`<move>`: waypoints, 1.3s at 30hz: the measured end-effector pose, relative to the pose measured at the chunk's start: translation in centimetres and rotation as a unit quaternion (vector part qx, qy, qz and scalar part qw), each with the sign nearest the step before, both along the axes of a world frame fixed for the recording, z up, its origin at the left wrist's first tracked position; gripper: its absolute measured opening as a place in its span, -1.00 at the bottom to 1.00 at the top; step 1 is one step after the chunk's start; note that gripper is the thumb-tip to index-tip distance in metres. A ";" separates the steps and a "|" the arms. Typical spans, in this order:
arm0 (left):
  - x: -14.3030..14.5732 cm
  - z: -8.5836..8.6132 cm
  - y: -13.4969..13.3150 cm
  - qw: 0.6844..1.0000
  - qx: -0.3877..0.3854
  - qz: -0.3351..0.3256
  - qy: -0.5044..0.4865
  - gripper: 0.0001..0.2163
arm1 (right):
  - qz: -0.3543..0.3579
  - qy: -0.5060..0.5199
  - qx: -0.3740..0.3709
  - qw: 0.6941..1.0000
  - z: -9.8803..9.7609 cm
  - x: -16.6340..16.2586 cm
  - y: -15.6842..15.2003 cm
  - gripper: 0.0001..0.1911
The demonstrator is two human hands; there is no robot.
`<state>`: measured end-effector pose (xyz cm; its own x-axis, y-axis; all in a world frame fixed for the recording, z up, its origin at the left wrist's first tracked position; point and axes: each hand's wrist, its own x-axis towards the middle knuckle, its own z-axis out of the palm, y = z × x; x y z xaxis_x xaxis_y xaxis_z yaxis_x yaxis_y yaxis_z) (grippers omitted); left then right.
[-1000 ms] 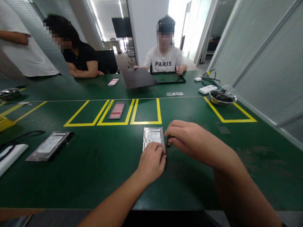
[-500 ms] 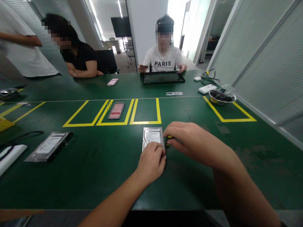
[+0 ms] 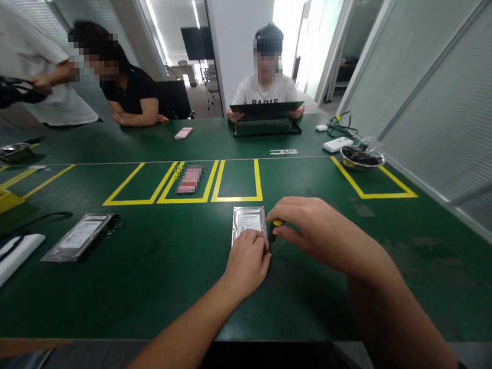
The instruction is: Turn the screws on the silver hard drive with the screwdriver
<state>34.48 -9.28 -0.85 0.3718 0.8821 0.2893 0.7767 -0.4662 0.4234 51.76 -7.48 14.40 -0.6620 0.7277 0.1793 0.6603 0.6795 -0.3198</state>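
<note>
A silver hard drive (image 3: 249, 219) with a white label lies on the green table in front of me. Over its near half, my left hand (image 3: 246, 262) is closed, fingers curled at the drive's right edge. Just right of the drive, my right hand (image 3: 301, 220) pinches a small yellow-and-black screwdriver (image 3: 277, 222), mostly covered by the fingers. The tool sits close against the drive's right side; its tip is hidden.
Another hard drive (image 3: 80, 237) lies to the left, near a white device (image 3: 17, 260) with a black cable. Yellow tape (image 3: 238, 199) marks the table, with a pink phone (image 3: 190, 179) inside one outline. A metal bowl (image 3: 362, 161) stands at right. Across sits a person (image 3: 262, 89) with a black frame.
My hands keep nearly the same places; slightly more of the yellow handle shows. Across the table, the seated person has raised a black panel. At left, the standing person's arm has moved.
</note>
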 end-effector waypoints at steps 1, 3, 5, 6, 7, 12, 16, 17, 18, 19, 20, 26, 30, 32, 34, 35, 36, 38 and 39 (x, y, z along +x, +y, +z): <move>0.0 0.0 0.0 1.000 0.000 0.001 0.000 -0.89 | 0.002 0.000 -0.001 1.000 -0.1 0.1 0.0 -0.91; 0.0 0.1 0.0 1.000 -0.001 0.001 0.001 -0.88 | 0.017 0.000 -0.007 1.000 -0.1 0.3 0.1 -0.89; 0.1 0.1 0.1 1.000 -0.001 0.001 0.001 -0.88 | 0.035 0.005 -0.015 0.999 -0.1 0.4 0.1 -0.88; 0.1 0.1 0.1 1.000 -0.001 0.001 0.001 -0.88 | 0.040 0.009 -0.015 0.999 0.0 0.4 0.2 -0.88; 0.1 0.1 0.1 1.000 0.000 0.001 0.002 -0.88 | 0.041 0.014 -0.013 0.999 0.0 0.4 0.2 -0.89; 0.1 0.0 0.1 1.000 0.000 0.001 0.006 -0.87 | 0.023 -0.002 0.014 1.000 0.0 -0.1 0.4 -0.86; 0.1 0.0 0.1 1.000 -0.002 0.002 -0.001 -0.87 | 0.011 0.006 0.009 1.000 -0.1 -0.1 0.5 -0.89; 0.0 0.0 0.1 1.000 -0.003 0.002 -0.001 -0.87 | 0.013 0.011 0.006 1.000 -0.1 0.0 0.5 -0.86; 0.0 0.0 0.1 1.000 -0.004 0.001 0.000 -0.88 | 0.020 0.012 0.003 1.000 0.0 0.1 0.5 -0.85; 0.0 0.0 0.1 1.000 -0.005 0.000 0.003 -0.88 | 0.027 0.011 0.002 1.000 0.0 0.1 0.4 -0.86; 0.0 0.1 0.1 1.000 -0.005 0.000 0.006 -0.88 | 0.035 0.008 0.004 0.999 0.1 0.1 0.4 -0.87; 0.1 0.1 0.1 1.000 -0.001 0.006 0.020 -0.88 | 0.048 -0.001 0.022 0.999 0.0 0.0 0.5 -0.83; 0.2 -0.1 0.1 1.000 0.002 0.004 0.016 -0.88 | 0.020 0.017 0.017 1.000 -0.3 0.2 0.7 -0.88; 0.2 -0.2 0.0 1.000 0.002 0.002 0.014 -0.88 | 0.008 0.021 0.012 1.000 -0.3 0.2 0.7 -0.90; 0.2 -0.2 0.0 1.000 0.002 0.001 0.012 -0.88 | 0.012 0.014 0.001 1.000 -0.2 0.2 0.7 -0.90; 0.1 -0.2 0.0 1.000 0.002 0.001 0.011 -0.88 | 0.014 0.011 -0.005 1.000 -0.1 0.2 0.8 -0.88; 0.1 -0.2 0.0 1.000 0.003 0.002 0.008 -0.87 | 0.015 0.009 -0.010 1.000 0.0 0.2 0.8 -0.87; 0.1 -0.2 0.1 1.000 0.001 0.002 0.000 -0.86 | 0.011 0.006 -0.014 1.000 0.1 0.1 0.7 -0.87; 0.1 -0.2 0.1 1.000 -0.002 0.002 -0.005 -0.86 | 0.009 0.005 -0.014 1.000 0.1 0.1 0.7 -0.87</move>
